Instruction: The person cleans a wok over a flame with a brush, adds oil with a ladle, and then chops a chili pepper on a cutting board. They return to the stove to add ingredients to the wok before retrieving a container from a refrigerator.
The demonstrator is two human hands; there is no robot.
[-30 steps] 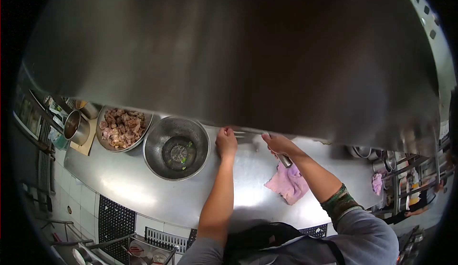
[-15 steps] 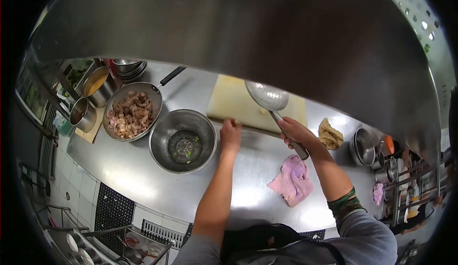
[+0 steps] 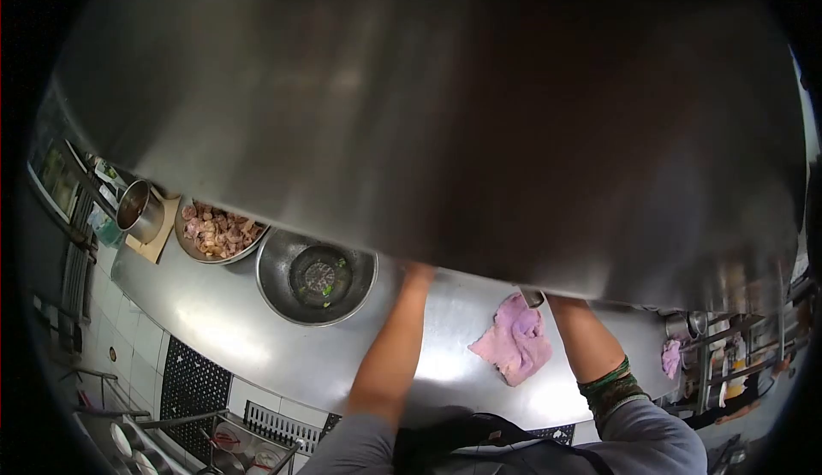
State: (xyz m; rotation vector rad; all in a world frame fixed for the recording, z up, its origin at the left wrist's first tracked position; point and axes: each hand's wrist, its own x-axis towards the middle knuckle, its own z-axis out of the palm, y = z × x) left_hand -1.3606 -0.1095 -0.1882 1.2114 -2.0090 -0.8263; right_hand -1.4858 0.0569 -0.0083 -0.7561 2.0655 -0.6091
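A steel overhead panel (image 3: 411, 115) covers most of the head view and hides the fingers of both my hands. Only the wrist end of my left hand (image 3: 419, 273) shows below its edge, right of a deep steel bowl (image 3: 278, 291) with green scraps in the bottom. The handle end of a perforated skimmer (image 3: 533, 299) sticks out beside the wrist of my right hand (image 3: 563, 305), which still grips it; its bowl is hidden. Below that handle a pink cloth (image 3: 517, 342) lies crumpled on the steel counter (image 3: 445, 355).
Left of the bowl stands a pan of chopped meat (image 3: 224, 234), partly covered by the panel. Beyond it a steel pot (image 3: 140, 210) rests on a board. Stacked cookware (image 3: 685, 325) and a second pink cloth (image 3: 670, 357) are at the right. Another person's arm (image 3: 736, 411) shows far right.
The view has shifted so the overhead panel comes lower. It now hides the cutting board, the yellowish cloth, the skimmer's bowl and my fingers, all visible before.
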